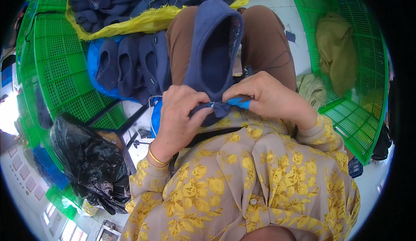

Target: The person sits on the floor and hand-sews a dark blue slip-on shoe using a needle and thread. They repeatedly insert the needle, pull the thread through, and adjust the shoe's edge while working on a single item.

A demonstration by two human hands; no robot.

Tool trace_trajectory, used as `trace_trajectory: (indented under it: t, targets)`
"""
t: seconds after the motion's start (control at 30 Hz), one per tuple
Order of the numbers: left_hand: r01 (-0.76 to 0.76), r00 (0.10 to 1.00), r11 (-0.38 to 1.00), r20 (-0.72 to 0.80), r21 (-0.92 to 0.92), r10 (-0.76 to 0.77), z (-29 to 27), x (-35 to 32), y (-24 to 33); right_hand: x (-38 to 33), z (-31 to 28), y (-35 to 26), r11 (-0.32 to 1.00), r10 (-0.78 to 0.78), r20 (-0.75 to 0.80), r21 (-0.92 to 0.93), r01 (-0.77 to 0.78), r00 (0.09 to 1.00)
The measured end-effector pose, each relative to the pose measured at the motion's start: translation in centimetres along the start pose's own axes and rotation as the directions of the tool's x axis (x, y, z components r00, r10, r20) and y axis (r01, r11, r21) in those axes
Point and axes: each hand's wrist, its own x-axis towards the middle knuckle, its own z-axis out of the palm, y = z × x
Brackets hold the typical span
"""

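A navy fabric slipper [200, 50] lies across my lap, its toe pointing away from me and its dark opening facing up. At its heel end, my left hand [181, 111] pinches the navy cloth edge between thumb and forefinger. Close beside it my right hand [273, 94] is closed on the same edge, with blue tape [239, 102] wrapped around one digit. Some pale thread or stitching shows at the edge between the two hands. My fingers partly hide the heel, and I cannot make out any small tool in them.
Several similar slippers [126, 65] stand on blue plastic to the left. More fill a yellow sack [167, 17] beyond my knees. Green plastic crates [58, 59] rise at the left, another crate [364, 128] at the right with olive cloth [336, 46]. A black plastic bag [89, 163] sits near my left elbow.
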Motion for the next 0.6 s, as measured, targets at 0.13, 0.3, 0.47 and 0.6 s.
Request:
trace_trajectory:
  t: [0.13, 0.3, 0.47, 0.6]
  targets:
    - [-0.008, 1.0, 1.0, 0.013, 0.013, 0.008, 0.0, 0.1, 0.0, 0.0, -0.2, -0.1, 0.998, -0.019, 0.023, -0.059, 0.02, 1.0]
    - [-0.022, 1.0, 1.0, 0.01, 0.008, 0.022, 0.1, 0.3, -0.2, 0.2, -0.1, 0.2, 0.991, -0.068, 0.035, -0.116, 0.071, 0.997]
    - [-0.012, 1.0, 1.0, 0.021, -0.017, 0.013, 0.1, 0.3, -0.3, 0.2, -0.1, 0.6, 0.995, -0.028, 0.086, -0.096, 0.037, 0.996]
    - [-0.013, 1.0, 0.999, 0.027, -0.046, 0.014, 0.1, 0.3, -0.7, 0.3, 0.5, 1.5, 0.997, -0.072, 0.044, 0.025, 0.071, 0.996]
